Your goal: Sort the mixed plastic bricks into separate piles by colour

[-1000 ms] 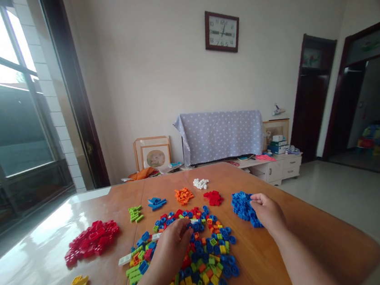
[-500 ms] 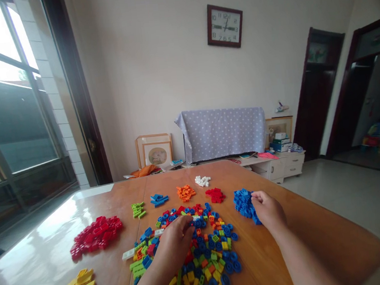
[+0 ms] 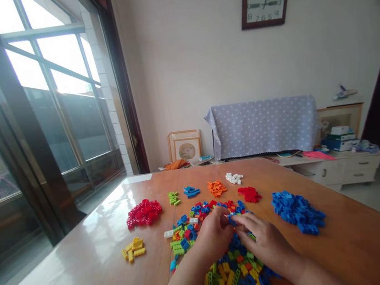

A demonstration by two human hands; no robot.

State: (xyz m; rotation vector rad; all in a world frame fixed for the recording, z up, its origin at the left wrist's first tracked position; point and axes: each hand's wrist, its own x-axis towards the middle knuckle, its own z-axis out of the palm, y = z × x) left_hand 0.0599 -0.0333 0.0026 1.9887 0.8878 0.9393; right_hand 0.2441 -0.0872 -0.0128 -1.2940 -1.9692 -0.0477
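Note:
A mixed heap of toy building bricks (image 3: 231,277) in blue, green, yellow, red and orange spreads over the near middle of the table. Above its far part, my left hand (image 3: 215,231) is closed, fingers curled down. My right hand (image 3: 264,239) meets it from the right, with thumb and fingers in a pinch. A small blue brick (image 3: 232,220) shows between the fingertips of both hands, mostly covered by them. To the right lies a pile of blue bricks (image 3: 297,212), apart from my hands.
Around the heap on the wooden table (image 3: 97,263) lie piles of dark red (image 3: 145,213), yellow (image 3: 134,250), green (image 3: 173,198), light blue (image 3: 191,191), orange (image 3: 216,188), white (image 3: 234,178) and red bricks (image 3: 250,194). Behind stands a low white cabinet (image 3: 347,170).
My right hand has left the blue pile and moved left to join my left hand over the mixed heap. The view has turned to the left.

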